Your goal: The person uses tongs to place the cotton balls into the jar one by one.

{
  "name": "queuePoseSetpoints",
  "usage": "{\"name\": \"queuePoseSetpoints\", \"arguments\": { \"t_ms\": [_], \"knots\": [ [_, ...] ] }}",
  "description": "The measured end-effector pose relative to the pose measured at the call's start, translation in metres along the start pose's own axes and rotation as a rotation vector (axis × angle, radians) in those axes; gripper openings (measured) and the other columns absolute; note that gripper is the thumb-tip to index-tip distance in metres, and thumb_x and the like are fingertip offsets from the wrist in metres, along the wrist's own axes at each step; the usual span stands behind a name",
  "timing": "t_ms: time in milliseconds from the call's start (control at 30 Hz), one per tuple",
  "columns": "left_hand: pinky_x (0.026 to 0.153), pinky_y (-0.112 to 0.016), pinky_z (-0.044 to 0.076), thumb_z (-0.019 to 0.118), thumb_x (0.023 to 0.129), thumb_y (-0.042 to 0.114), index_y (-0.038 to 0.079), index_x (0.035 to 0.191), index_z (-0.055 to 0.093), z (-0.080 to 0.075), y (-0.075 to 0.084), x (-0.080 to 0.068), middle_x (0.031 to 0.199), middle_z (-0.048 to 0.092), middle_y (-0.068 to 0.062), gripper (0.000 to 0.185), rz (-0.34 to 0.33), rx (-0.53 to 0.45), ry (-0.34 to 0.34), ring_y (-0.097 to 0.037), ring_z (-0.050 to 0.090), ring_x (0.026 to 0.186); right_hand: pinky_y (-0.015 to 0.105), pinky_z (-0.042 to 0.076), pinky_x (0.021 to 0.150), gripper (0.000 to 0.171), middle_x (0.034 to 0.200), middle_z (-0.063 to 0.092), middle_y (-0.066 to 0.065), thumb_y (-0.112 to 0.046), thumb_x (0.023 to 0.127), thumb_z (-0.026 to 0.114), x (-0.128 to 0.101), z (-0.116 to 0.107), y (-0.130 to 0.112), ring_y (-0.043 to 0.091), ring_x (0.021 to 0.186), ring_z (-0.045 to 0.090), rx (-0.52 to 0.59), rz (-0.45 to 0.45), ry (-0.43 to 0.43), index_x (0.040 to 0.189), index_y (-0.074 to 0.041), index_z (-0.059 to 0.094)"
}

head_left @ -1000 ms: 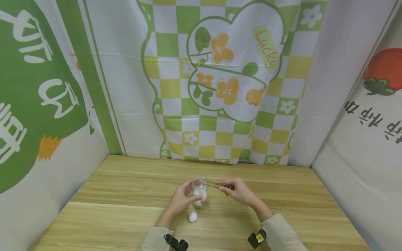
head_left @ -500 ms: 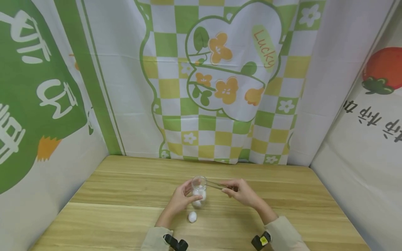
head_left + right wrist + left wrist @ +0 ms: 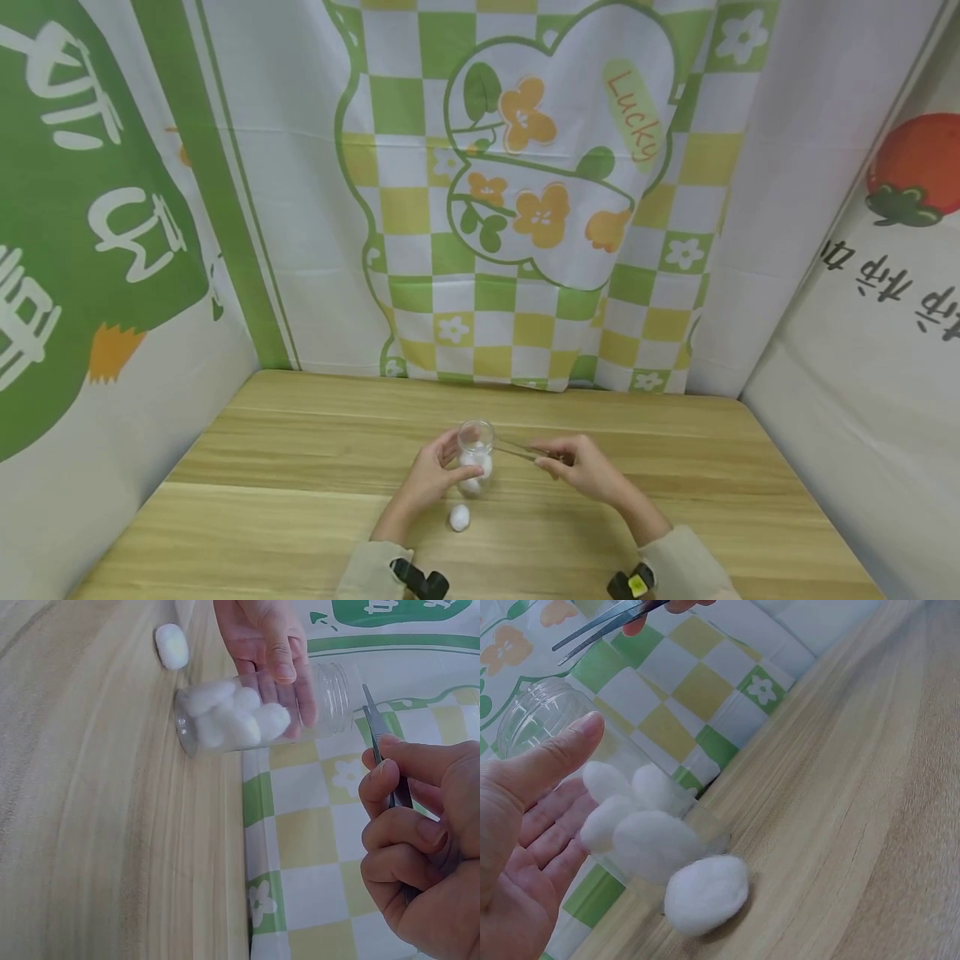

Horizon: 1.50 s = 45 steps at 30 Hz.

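Cloth printed in green with white characters (image 3: 90, 208) hangs at the far left of what I see, well to the left of the glass jar (image 3: 476, 454), which I take as my landmark. Nearer the jar, my left hand (image 3: 431, 482) wraps it from its left side: in the left wrist view the thumb lies along the clear wall while the other fingers (image 3: 551, 829) curl behind it, so the grip is closed round the jar and holds it upright on the wooden table (image 3: 262, 500). Cotton balls (image 3: 634, 817) fill the jar's lower part, and its mouth is open, with no lid on it. One loose cotton ball (image 3: 460, 517) lies on the table just in front of the jar's base, close by my left wrist and, as far as I can tell, touching neither hand.

Behind the jar hangs the checked green and yellow cloth with orange flowers (image 3: 525, 167) and the word "Lucky".

To the right of the jar, metal tweezers (image 3: 517, 451) point toward its rim; their tips sit just beside and level with the mouth, outside it, and carry nothing that I can see. My right hand (image 3: 581, 468) pinches the tweezers' rear end between thumb and curled fingers (image 3: 394, 806). Further right hangs a white cloth with a red tomato print (image 3: 911, 171).
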<state>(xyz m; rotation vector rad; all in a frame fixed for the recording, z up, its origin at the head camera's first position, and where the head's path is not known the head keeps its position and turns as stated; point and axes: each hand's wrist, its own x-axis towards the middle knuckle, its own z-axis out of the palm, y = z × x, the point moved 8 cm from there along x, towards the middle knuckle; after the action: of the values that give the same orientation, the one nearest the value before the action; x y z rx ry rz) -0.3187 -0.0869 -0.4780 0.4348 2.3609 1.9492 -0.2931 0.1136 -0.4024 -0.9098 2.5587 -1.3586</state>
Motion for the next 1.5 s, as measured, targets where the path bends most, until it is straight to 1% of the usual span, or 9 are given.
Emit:
{"name": "queuePoseSetpoints", "arguments": {
  "t_ms": [133, 367, 600, 700, 800, 900, 1067, 1233, 1500],
  "knots": [
    [0.119, -0.049, 0.036, 0.077, 0.081, 0.018, 0.010, 0.139, 0.050, 0.000, 0.000, 0.000, 0.140, 0.057, -0.013, 0.065, 0.002, 0.001, 0.000, -0.035, 0.045, 0.138, 0.011, 0.038, 0.047, 0.033, 0.067, 0.057, 0.019, -0.008, 0.093, 0.061, -0.002, 0.002, 0.001, -0.004, 0.056, 0.044, 0.025, 0.014, 0.001, 0.118, 0.013, 0.061],
    [0.118, -0.049, 0.037, 0.078, 0.080, 0.019, 0.008, 0.140, 0.048, 0.000, 0.001, -0.001, 0.140, 0.057, -0.015, 0.067, 0.008, -0.002, 0.001, -0.036, 0.046, 0.137, 0.010, 0.040, 0.047, 0.033, 0.065, 0.056, 0.020, -0.007, 0.091, 0.062, -0.005, 0.006, 0.003, -0.006, 0.055, 0.043, 0.034, 0.001, 0.004, 0.118, 0.014, 0.061],
    [0.117, -0.049, 0.038, 0.077, 0.081, 0.019, 0.005, 0.141, 0.046, 0.000, 0.002, 0.000, 0.140, 0.056, -0.017, 0.069, 0.022, 0.011, -0.006, -0.038, 0.046, 0.137, 0.011, 0.042, 0.048, 0.033, 0.069, 0.059, 0.023, -0.009, 0.092, 0.062, -0.010, 0.013, 0.008, -0.004, 0.058, 0.047, 0.049, 0.018, -0.023, 0.117, 0.012, 0.062],
    [0.118, -0.049, 0.037, 0.077, 0.081, 0.019, 0.005, 0.141, 0.045, 0.000, 0.001, 0.000, 0.140, 0.056, -0.016, 0.070, 0.012, 0.004, -0.004, -0.037, 0.046, 0.137, 0.011, 0.040, 0.047, 0.033, 0.069, 0.058, 0.024, -0.010, 0.092, 0.062, -0.012, 0.017, 0.010, -0.004, 0.058, 0.046, 0.054, 0.020, -0.030, 0.117, 0.012, 0.062],
    [0.118, -0.050, 0.037, 0.078, 0.081, 0.019, 0.005, 0.142, 0.045, 0.000, 0.001, -0.001, 0.140, 0.056, -0.016, 0.071, 0.013, 0.004, -0.005, -0.038, 0.045, 0.138, 0.010, 0.040, 0.047, 0.033, 0.070, 0.059, 0.027, -0.009, 0.092, 0.062, -0.013, 0.020, 0.011, -0.006, 0.057, 0.046, 0.060, 0.008, -0.037, 0.117, 0.013, 0.062],
    [0.118, -0.050, 0.036, 0.078, 0.080, 0.019, 0.006, 0.142, 0.044, 0.000, 0.002, -0.001, 0.141, 0.056, -0.016, 0.072, 0.007, 0.002, -0.003, -0.037, 0.045, 0.138, 0.009, 0.041, 0.047, 0.033, 0.069, 0.059, 0.027, -0.008, 0.092, 0.062, -0.014, 0.027, 0.013, -0.008, 0.057, 0.045, 0.047, -0.013, -0.054, 0.115, 0.014, 0.062],
    [0.118, -0.051, 0.036, 0.077, 0.081, 0.020, 0.005, 0.144, 0.042, 0.000, 0.001, -0.002, 0.141, 0.056, -0.016, 0.073, 0.000, 0.001, 0.002, -0.038, 0.044, 0.138, 0.009, 0.047, 0.051, 0.032, 0.073, 0.063, 0.028, -0.009, 0.092, 0.062, -0.017, 0.039, 0.017, -0.010, 0.059, 0.046, 0.026, -0.032, -0.086, 0.114, 0.014, 0.062],
    [0.119, -0.051, 0.035, 0.077, 0.081, 0.020, 0.005, 0.143, 0.042, -0.001, 0.002, -0.003, 0.141, 0.056, -0.015, 0.073, -0.003, -0.001, 0.004, -0.038, 0.044, 0.139, 0.011, 0.050, 0.055, 0.033, 0.080, 0.066, 0.028, -0.012, 0.092, 0.062, -0.019, 0.047, 0.022, -0.008, 0.061, 0.049, 0.037, 0.003, -0.096, 0.115, 0.011, 0.063],
    [0.119, -0.051, 0.035, 0.077, 0.082, 0.019, 0.006, 0.143, 0.043, 0.000, 0.000, -0.002, 0.141, 0.056, -0.015, 0.071, -0.009, -0.008, 0.006, -0.038, 0.043, 0.139, 0.009, 0.046, 0.055, 0.032, 0.081, 0.067, 0.026, -0.015, 0.093, 0.062, -0.018, 0.059, 0.028, -0.007, 0.061, 0.047, 0.033, 0.033, -0.125, 0.116, 0.007, 0.065]
  ]
}}
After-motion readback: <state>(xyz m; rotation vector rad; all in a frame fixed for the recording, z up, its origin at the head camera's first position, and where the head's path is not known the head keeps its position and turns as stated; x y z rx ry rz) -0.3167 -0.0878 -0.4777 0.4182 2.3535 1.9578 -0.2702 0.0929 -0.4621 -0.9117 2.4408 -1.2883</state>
